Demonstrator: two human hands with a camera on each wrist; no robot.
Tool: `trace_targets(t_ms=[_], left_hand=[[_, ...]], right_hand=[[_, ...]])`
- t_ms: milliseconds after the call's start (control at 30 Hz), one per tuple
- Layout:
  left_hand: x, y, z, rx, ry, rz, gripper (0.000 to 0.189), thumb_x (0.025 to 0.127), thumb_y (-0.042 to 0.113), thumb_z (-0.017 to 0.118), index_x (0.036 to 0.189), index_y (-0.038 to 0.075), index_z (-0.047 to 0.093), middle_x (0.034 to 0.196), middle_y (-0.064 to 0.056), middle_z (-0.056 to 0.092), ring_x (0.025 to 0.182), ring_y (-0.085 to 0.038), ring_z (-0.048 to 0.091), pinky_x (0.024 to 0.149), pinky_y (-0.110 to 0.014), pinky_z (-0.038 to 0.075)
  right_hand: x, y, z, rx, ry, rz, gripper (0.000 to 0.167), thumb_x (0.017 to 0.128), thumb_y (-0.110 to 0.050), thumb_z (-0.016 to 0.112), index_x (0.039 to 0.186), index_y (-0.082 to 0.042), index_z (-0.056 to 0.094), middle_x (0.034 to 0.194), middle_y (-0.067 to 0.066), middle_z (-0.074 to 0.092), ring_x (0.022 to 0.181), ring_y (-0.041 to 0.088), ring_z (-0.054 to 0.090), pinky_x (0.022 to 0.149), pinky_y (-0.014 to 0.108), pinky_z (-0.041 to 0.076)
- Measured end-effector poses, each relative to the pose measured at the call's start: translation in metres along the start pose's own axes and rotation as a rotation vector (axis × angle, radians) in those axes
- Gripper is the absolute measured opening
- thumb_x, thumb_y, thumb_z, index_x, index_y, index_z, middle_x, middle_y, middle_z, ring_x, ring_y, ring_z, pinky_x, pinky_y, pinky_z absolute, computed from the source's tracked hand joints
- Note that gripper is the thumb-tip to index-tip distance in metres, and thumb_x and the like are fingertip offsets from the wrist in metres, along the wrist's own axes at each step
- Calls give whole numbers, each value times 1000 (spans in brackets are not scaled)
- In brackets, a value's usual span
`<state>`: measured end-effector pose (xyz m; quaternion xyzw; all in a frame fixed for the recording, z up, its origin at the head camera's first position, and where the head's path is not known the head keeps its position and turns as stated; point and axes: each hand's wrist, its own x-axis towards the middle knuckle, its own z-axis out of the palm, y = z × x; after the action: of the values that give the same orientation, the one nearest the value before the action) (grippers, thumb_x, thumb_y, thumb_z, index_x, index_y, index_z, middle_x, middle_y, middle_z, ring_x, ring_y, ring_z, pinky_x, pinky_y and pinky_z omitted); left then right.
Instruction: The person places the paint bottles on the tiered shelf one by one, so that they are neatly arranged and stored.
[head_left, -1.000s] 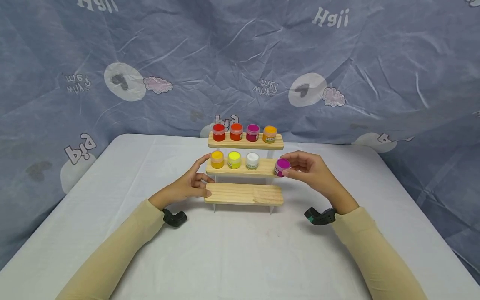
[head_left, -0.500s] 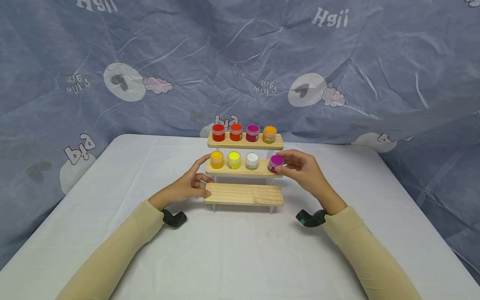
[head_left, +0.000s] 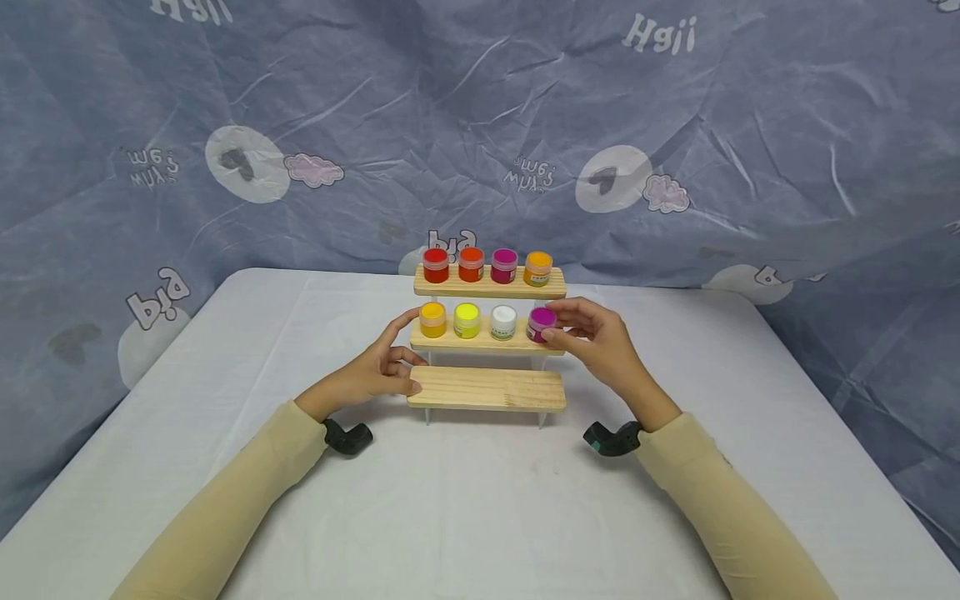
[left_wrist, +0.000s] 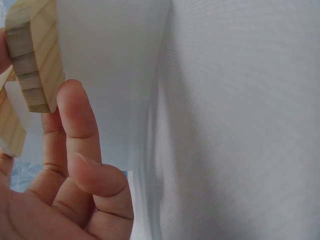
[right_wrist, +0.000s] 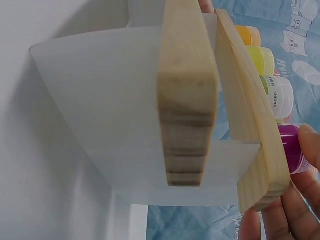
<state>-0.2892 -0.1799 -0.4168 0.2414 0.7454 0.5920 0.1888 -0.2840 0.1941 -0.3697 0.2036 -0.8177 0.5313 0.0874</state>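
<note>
At the right end of the middle shelf, my right hand [head_left: 600,340] pinches a purple paint jar [head_left: 542,323] between thumb and fingers. The right wrist view has the same jar [right_wrist: 291,146] upright with its base at the shelf surface. My left hand [head_left: 369,372] holds the left side of a three-step wooden display stand [head_left: 487,388], thumb on the lowest shelf and index finger reaching to the middle one. In the left wrist view, fingers [left_wrist: 80,117] lie under that shelf's end [left_wrist: 37,65]. Orange-yellow [head_left: 432,321], bright yellow [head_left: 467,321] and white [head_left: 503,322] jars share the middle shelf.
The top shelf [head_left: 487,289] carries a red jar [head_left: 436,266], an orange-red jar [head_left: 471,265], another purple jar [head_left: 504,267] and an orange jar [head_left: 537,269]. Clear side panels [right_wrist: 100,90] support the shelves. White cloth [head_left: 480,517] covers the table, before a blue-grey printed backdrop [head_left: 450,108].
My right hand has moved left with the purple jar, from beyond the middle shelf's right end to beside the white jar. The left hand stays in place on the stand.
</note>
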Motion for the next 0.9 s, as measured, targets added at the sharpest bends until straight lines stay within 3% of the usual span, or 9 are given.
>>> trace_targets(t_ms=[433, 700, 900], left_hand=[[1, -2, -1, -11, -1, 9, 118, 91, -3, 76, 175, 26, -2, 126, -23, 65, 79, -16, 62, 77, -28, 52], [-5, -2, -3, 18, 2, -5, 118, 93, -1, 77, 175, 26, -3, 130, -26, 64, 83, -19, 66, 80, -29, 53], [-12, 0, -1, 54, 3, -5, 120, 96, 1, 77, 175, 28, -9, 137, -29, 62, 88, -22, 69, 84, -29, 54]], right_hand=[[-1, -1, 1, -32, 0, -19, 38, 99, 0, 77, 135, 5, 69, 126, 24, 74, 105, 1, 68, 91, 22, 53], [-2, 5, -1, 7, 12, -68, 31, 99, 3, 75, 129, 9, 70, 127, 27, 72, 105, -2, 68, 91, 19, 54], [-10, 12, -14, 29, 62, -85, 25, 104, 0, 69, 128, 8, 72, 126, 29, 72, 108, -3, 69, 94, 17, 53]])
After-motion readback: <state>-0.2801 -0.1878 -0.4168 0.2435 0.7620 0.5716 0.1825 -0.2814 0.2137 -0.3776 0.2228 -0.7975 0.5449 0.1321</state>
